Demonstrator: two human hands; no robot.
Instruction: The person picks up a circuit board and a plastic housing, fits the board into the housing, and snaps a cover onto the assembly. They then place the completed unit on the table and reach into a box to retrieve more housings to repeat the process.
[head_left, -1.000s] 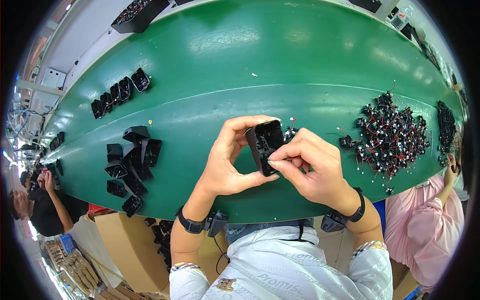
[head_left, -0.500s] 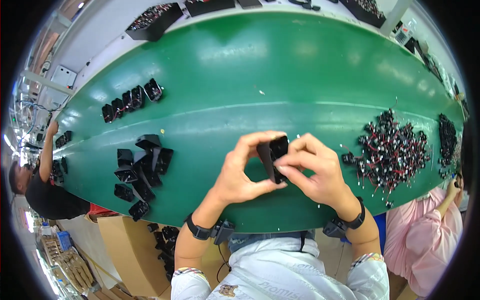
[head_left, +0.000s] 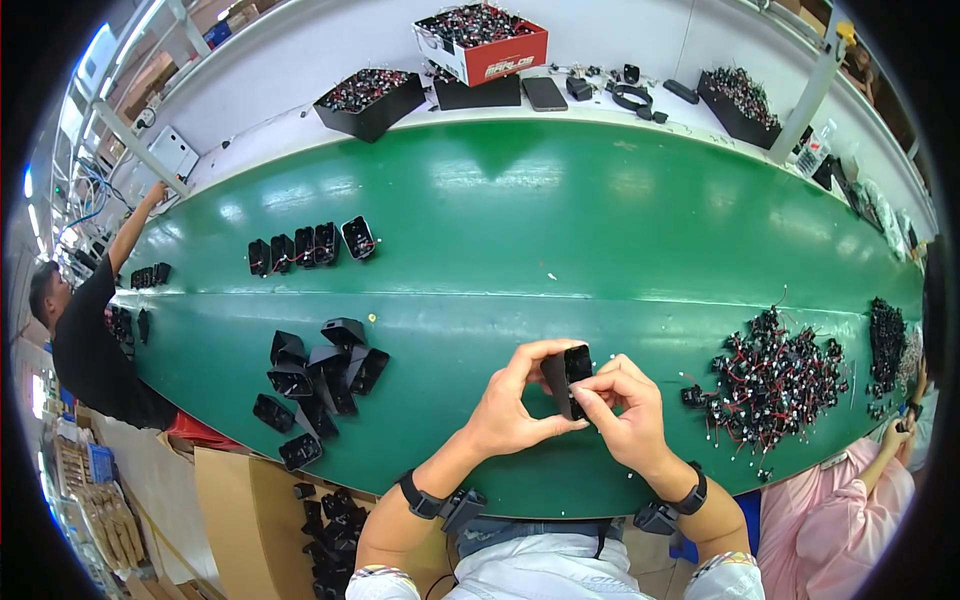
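My left hand grips a small black plastic housing between thumb and fingers, its open side turned toward the right. My right hand is at that open side, thumb and forefinger pinched together against it. Whatever the pinch holds is hidden by the fingers. To the left on the green table lies a loose heap of black housings. On the right spreads a big pile of small black parts with red wires and white connectors.
A row of housings with wires in them stands at the far left of the green table. Bins of parts and a red-and-white box line the back shelf. A carton is below left. Co-workers sit at both ends.
The view has tilted up, so the back shelf shows more and the table sits lower. My left hand still holds the housing, with my right fingers at its opening.
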